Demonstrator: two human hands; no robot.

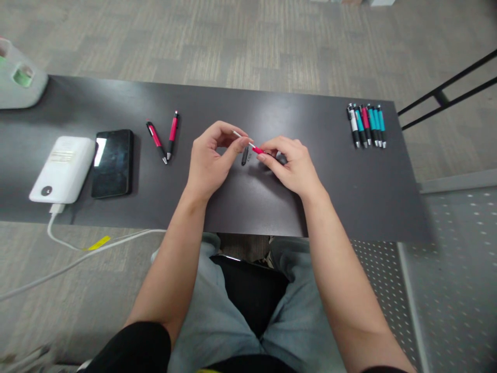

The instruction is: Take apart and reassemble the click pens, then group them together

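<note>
Over the middle of the dark table, my left hand (213, 158) pinches a thin white pen refill (236, 134) between thumb and forefinger. The refill's other end meets a red pen barrel (258, 150) gripped by my right hand (291, 165); how deep it sits inside I cannot tell. A small black pen part (245, 156) lies on the table between the hands, with a tiny spring-like piece (249, 155) beside it. Left of my hands lie two red and black pens, one tilted (156, 140) and one more upright (173, 133).
A white power bank (64, 168) with a white cable (128, 237) and a black phone (112, 165) lie on the left. Several white, teal and red pens (366, 125) form a row at the table's (373, 197) far right. A pale container (23, 77) stands at the left corner.
</note>
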